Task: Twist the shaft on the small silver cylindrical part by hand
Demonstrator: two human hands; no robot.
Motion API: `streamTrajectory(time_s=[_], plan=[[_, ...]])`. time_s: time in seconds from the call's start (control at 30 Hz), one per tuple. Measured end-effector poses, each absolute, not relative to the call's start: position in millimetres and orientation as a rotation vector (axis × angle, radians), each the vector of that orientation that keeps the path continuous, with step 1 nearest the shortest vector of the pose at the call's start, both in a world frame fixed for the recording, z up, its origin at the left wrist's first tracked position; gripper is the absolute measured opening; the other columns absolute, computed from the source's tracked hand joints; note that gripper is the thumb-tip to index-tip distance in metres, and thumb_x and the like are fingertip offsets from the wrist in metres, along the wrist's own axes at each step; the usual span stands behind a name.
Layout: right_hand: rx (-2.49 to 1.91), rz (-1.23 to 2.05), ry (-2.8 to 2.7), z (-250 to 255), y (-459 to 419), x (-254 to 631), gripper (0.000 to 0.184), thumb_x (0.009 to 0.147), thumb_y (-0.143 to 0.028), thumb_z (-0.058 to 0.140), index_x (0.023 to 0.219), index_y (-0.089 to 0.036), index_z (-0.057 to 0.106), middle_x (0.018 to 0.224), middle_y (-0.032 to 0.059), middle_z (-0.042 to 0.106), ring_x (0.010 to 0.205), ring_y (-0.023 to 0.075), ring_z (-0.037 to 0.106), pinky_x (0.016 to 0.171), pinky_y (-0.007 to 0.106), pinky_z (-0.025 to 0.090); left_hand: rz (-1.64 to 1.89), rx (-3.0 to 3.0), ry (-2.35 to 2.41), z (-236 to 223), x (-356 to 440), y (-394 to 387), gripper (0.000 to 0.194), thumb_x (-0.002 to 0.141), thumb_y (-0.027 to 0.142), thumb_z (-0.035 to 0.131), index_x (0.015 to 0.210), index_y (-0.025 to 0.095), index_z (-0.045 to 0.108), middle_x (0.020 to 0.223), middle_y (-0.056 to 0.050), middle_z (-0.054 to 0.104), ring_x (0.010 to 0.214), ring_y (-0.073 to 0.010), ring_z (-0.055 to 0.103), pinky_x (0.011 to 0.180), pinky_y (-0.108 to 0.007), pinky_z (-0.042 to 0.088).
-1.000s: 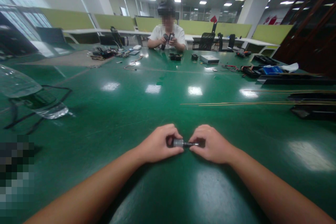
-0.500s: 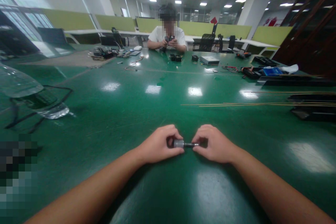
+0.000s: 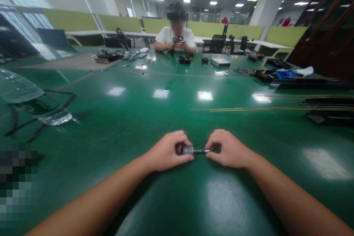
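Note:
A short grey cylinder with a thin dark rod running from its right end lies level between my hands, just over the green table. What kind of part it is, I cannot make out. My left hand is closed round the cylinder, thumb below and fingers above, so its left end is partly hidden. The fingertips and thumb of my right hand pinch the far end of the rod. A bare stretch of rod shows between the two grips.
A large clear bottle lies at the left by a black strap. Thin brass-coloured rods stretch in from the right beside black trays. Across the table, a person handles a dark object behind a silver box.
My right hand has slid slightly to the right along the rod, so a little more of it shows. My left hand stays almost where it was.

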State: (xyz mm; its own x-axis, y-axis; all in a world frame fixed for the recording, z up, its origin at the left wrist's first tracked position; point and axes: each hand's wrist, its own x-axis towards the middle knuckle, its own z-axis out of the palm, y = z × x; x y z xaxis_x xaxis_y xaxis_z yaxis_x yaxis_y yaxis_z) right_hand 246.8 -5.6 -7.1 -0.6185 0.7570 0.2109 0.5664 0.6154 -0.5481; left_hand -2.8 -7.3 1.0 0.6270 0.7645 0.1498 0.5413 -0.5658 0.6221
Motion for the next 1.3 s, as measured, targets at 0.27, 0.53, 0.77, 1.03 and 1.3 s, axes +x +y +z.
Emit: streamTrajectory(time_s=[0.27, 0.53, 0.77, 1.03, 1.3], plan=[[-1.059, 0.630, -2.419, -4.4, -5.1, 248.4, 0.004, 0.071, -0.017, 0.074, 0.074, -0.019, 0.072, 0.066, -0.0011, 0.066, 0.067, 0.0152, 0.060, 0.079, 0.034, 0.042, 0.560, 2.318, 1.022, 2.5, -2.0, -7.2, 0.021, 0.077, 0.033, 0.074, 0.088, 0.017, 0.066, 0.080, -0.001, 0.059, 0.073, -0.0152, 0.055, 0.065, -0.024, 0.041], [-1.049, 0.622, -2.422, -6.0, -3.2, 250.0, 0.005, 0.071, -0.017, 0.074, 0.075, -0.020, 0.072, 0.066, -0.0015, 0.066, 0.066, 0.0147, 0.059, 0.078, 0.033, 0.042, 0.546, 2.318, 1.035, 2.3, -2.3, -6.6, 0.021, 0.078, 0.033, 0.074, 0.088, 0.017, 0.066, 0.078, 0.000, 0.057, 0.069, -0.0139, 0.053, 0.062, -0.024, 0.039], [-1.034, 0.622, -2.404, -6.8, -2.5, 250.8, 0.004, 0.071, -0.018, 0.074, 0.074, -0.019, 0.071, 0.067, -0.0016, 0.067, 0.067, 0.0147, 0.060, 0.077, 0.031, 0.042, 0.540, 2.319, 1.028, 2.4, -2.6, -6.1, 0.021, 0.079, 0.033, 0.073, 0.089, 0.017, 0.066, 0.079, 0.000, 0.057, 0.071, -0.0142, 0.054, 0.064, -0.024, 0.040], [-1.025, 0.600, -2.402, -7.3, -1.4, 252.0, 0.005, 0.071, -0.019, 0.073, 0.075, -0.019, 0.070, 0.071, -0.0016, 0.069, 0.070, 0.0146, 0.061, 0.082, 0.032, 0.042, 0.527, 2.341, 1.033, 3.1, -1.9, -3.9, 0.019, 0.080, 0.031, 0.072, 0.092, 0.018, 0.066, 0.079, 0.000, 0.057, 0.070, -0.0143, 0.055, 0.064, -0.024, 0.040], [-1.031, 0.589, -2.400, -7.2, -0.4, 251.3, 0.005, 0.072, -0.020, 0.073, 0.076, -0.019, 0.071, 0.072, -0.0021, 0.069, 0.070, 0.0134, 0.061, 0.083, 0.031, 0.042, 0.519, 2.362, 1.051, 6.9, 0.7, -5.0, 0.015, 0.083, 0.031, 0.069, 0.090, 0.018, 0.065, 0.080, -0.001, 0.059, 0.072, -0.0151, 0.056, 0.066, -0.025, 0.041]])
